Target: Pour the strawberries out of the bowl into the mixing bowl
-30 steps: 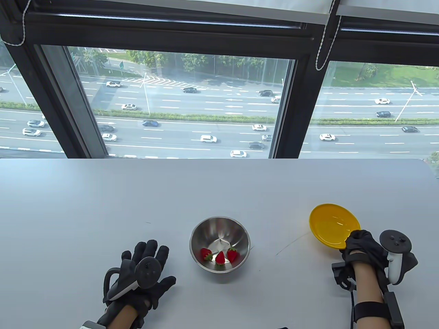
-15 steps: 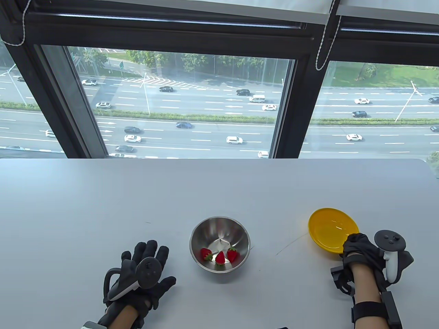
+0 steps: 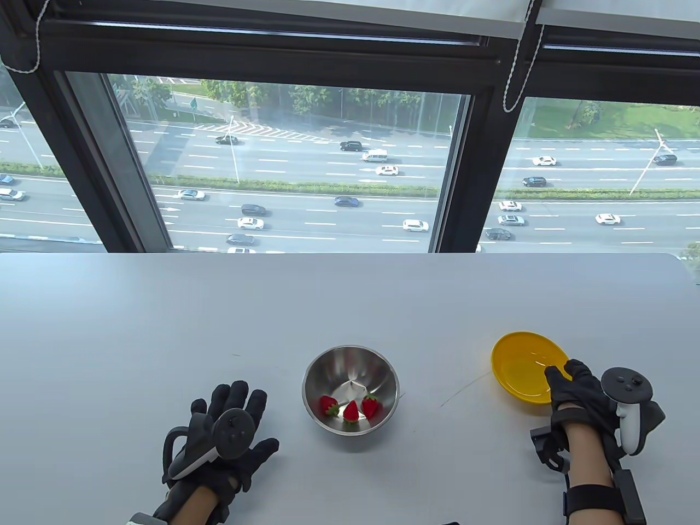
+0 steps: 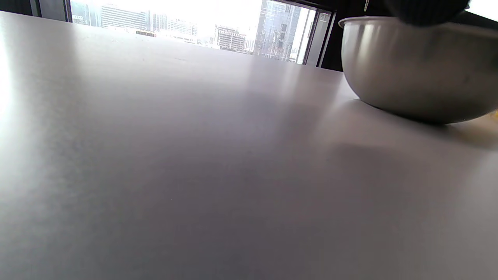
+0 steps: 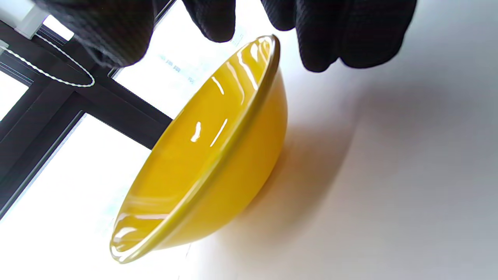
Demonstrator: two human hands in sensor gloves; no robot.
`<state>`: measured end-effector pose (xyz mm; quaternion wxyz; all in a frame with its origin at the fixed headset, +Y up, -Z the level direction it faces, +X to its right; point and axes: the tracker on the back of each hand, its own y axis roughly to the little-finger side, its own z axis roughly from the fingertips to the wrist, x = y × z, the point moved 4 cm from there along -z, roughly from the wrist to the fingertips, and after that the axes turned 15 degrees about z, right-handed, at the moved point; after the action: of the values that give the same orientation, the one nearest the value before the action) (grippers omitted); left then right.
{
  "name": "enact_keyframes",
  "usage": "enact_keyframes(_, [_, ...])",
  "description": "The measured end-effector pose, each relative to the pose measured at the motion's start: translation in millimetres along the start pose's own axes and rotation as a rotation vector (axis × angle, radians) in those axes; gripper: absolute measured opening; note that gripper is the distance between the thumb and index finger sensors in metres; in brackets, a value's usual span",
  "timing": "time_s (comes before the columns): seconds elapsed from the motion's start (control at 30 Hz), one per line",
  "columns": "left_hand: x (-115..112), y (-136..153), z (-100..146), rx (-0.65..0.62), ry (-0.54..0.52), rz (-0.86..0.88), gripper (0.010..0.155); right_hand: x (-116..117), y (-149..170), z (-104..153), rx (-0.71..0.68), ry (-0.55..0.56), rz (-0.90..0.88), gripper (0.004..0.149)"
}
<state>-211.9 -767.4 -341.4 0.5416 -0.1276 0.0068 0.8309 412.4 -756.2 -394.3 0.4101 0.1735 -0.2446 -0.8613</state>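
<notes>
A steel mixing bowl (image 3: 350, 389) stands mid-table with three red strawberries (image 3: 350, 410) in it; its outer wall shows in the left wrist view (image 4: 412, 66). An empty yellow bowl (image 3: 528, 366) rests upright on the table at the right; it also shows in the right wrist view (image 5: 210, 155). My right hand (image 3: 571, 385) is at its near right rim with fingers spread open, not gripping it; the fingertips (image 5: 323, 46) hang just off the rim. My left hand (image 3: 229, 432) lies flat and open on the table, left of the steel bowl.
The white table (image 3: 219, 317) reaches back to a large window (image 3: 284, 164) with a black frame. A thin dark line (image 3: 465, 388) marks the tabletop between the two bowls.
My right hand lowered the tilted yellow bowl onto the table, then opened its fingers and let go of the rim. My left hand barely moved.
</notes>
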Motion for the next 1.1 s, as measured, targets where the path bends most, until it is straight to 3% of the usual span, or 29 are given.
enact_keyframes(0.27, [3.0,0.8,-0.3,-0.008,-0.018,0.008,0.089,-12.4,-19.1,12.6,-0.07,0.099,0.081,0.081])
enact_keyframes(0.5, [3.9,1.2,-0.6,-0.015,-0.026,0.018,0.089,-19.8,-57.3,35.2,-0.194,0.216,0.24,0.083])
enact_keyframes(0.7, [6.2,1.5,-0.7,-0.023,-0.041,0.024,0.089,-13.7,-94.2,57.5,-0.322,0.281,0.39,0.084])
enact_keyframes(1.1, [12.1,2.2,0.0,-0.037,-0.074,0.031,0.089,10.9,-148.5,105.8,-0.55,0.284,0.562,0.087])
